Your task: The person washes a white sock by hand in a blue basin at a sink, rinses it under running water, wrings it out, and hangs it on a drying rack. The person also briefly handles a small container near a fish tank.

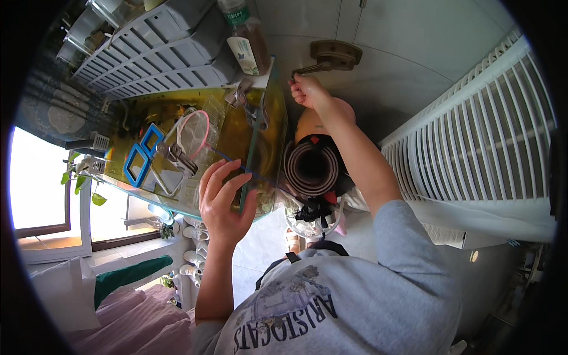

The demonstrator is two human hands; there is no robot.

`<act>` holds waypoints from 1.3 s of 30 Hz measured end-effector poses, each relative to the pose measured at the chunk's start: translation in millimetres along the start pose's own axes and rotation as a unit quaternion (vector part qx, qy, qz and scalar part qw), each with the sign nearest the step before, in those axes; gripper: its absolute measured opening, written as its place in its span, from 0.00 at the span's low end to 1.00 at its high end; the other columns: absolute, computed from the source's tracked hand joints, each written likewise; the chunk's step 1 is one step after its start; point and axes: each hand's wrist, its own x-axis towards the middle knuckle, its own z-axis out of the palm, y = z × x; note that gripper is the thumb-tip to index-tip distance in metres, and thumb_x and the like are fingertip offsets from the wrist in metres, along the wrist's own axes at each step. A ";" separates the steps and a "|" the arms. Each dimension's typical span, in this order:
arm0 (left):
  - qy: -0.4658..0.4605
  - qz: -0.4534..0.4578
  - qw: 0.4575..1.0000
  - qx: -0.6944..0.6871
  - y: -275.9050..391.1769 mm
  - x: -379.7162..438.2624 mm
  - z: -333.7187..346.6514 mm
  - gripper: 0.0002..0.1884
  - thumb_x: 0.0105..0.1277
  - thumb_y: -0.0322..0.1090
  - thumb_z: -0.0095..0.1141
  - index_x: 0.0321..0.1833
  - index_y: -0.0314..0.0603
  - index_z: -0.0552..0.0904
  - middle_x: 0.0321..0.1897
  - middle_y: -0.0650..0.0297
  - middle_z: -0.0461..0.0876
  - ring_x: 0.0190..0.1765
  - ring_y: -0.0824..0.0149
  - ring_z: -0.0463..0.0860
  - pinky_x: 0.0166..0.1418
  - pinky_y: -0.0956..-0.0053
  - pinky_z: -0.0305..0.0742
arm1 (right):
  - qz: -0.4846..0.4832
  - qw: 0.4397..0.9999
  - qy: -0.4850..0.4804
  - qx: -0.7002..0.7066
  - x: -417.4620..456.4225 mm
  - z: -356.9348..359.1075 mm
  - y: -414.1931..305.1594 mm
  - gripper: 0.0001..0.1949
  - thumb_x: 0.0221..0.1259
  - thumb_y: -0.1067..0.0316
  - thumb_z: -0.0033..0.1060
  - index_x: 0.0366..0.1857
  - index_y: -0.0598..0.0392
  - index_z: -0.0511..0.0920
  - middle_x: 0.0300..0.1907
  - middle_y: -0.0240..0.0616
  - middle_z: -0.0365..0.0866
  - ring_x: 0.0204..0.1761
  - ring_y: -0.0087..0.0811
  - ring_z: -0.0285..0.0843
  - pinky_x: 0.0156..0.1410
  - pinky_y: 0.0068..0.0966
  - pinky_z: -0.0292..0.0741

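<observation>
My right hand (305, 91) is closed around the end of the handle of a brown metal wall crank (336, 55). Its fingers curl in at the crank's tip. My left hand (227, 199) is spread above the near edge of a glass fish tank (266, 146), with nothing seen in its grasp. A small net with a pink rim (193, 133) lies over the tank, and its thin blue handle passes behind my left fingertips. Metal clamps (176, 157) and blue feeding frames (138, 164) are beside the net.
Grey slatted baskets (155, 49) and a plastic bottle with a green cap label (248, 44) stand at the tank's far side. A rolled mat (312, 165) stands upright between tank and my right arm. A white slatted rack (470, 133) is at the right. Shoes (193, 257) line the left.
</observation>
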 end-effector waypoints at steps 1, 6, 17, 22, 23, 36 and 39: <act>0.002 0.003 1.000 0.000 0.0 1.5 0.4 0.14 0.50 0.29 0.69 0.42 0.45 0.88 0.55 0.61 0.85 0.64 0.51 0.78 0.65 0.57 0.74 | -0.018 1.000 -0.022 0.001 -8.2 11.0 -15.3 0.16 0.80 0.52 0.46 0.38 0.54 0.73 0.19 0.21 0.58 0.18 0.16 0.48 0.21 0.19 0.45; 0.005 -0.005 1.000 0.002 -4.0 -5.1 0.2 0.12 0.50 0.28 0.68 0.40 0.45 0.88 0.53 0.61 0.86 0.63 0.51 0.79 0.65 0.57 0.74 | -0.142 0.981 -0.125 0.032 -62.9 8.4 -56.6 0.15 0.79 0.53 0.48 0.37 0.53 0.74 0.19 0.21 0.58 0.18 0.17 0.49 0.22 0.18 0.47; 0.022 -0.002 0.999 -0.027 0.1 -0.2 -1.1 0.11 0.51 0.28 0.67 0.40 0.45 0.88 0.52 0.62 0.87 0.62 0.52 0.80 0.65 0.58 0.74 | -0.222 0.955 0.143 0.134 2.1 -72.4 35.5 0.15 0.77 0.54 0.46 0.30 0.47 0.69 0.16 0.27 0.61 0.15 0.23 0.56 0.20 0.22 0.54; 0.011 -0.005 1.000 -0.012 -2.3 -2.9 -3.3 0.12 0.53 0.29 0.67 0.42 0.45 0.88 0.54 0.63 0.87 0.64 0.53 0.79 0.67 0.56 0.74 | -0.095 0.986 -0.088 0.106 -17.4 33.3 -21.8 0.12 0.73 0.63 0.48 0.26 0.47 0.68 0.16 0.27 0.59 0.17 0.24 0.58 0.21 0.23 0.55; 0.012 -0.015 1.000 -0.010 -4.4 -4.3 -4.5 0.12 0.53 0.29 0.67 0.42 0.45 0.88 0.54 0.63 0.87 0.64 0.53 0.79 0.68 0.56 0.74 | -0.083 0.964 -0.160 0.193 -43.4 11.7 -52.0 0.12 0.73 0.64 0.48 0.26 0.47 0.68 0.16 0.25 0.57 0.17 0.22 0.57 0.21 0.21 0.54; 0.034 -0.028 0.999 -0.022 -4.4 -8.7 -8.3 0.11 0.51 0.26 0.65 0.39 0.43 0.86 0.49 0.61 0.88 0.61 0.51 0.81 0.66 0.57 0.75 | -0.136 0.960 -0.204 0.133 -72.5 -49.3 -66.5 0.13 0.78 0.55 0.49 0.34 0.51 0.74 0.16 0.26 0.57 0.15 0.21 0.53 0.21 0.19 0.54; 0.046 -0.023 0.998 -0.026 -3.6 -7.2 -8.0 0.10 0.51 0.25 0.65 0.38 0.43 0.86 0.48 0.61 0.88 0.60 0.51 0.81 0.64 0.58 0.75 | -0.210 0.959 -0.063 0.182 -67.7 -138.1 -1.0 0.15 0.78 0.52 0.50 0.34 0.49 0.75 0.16 0.26 0.58 0.16 0.22 0.54 0.21 0.19 0.56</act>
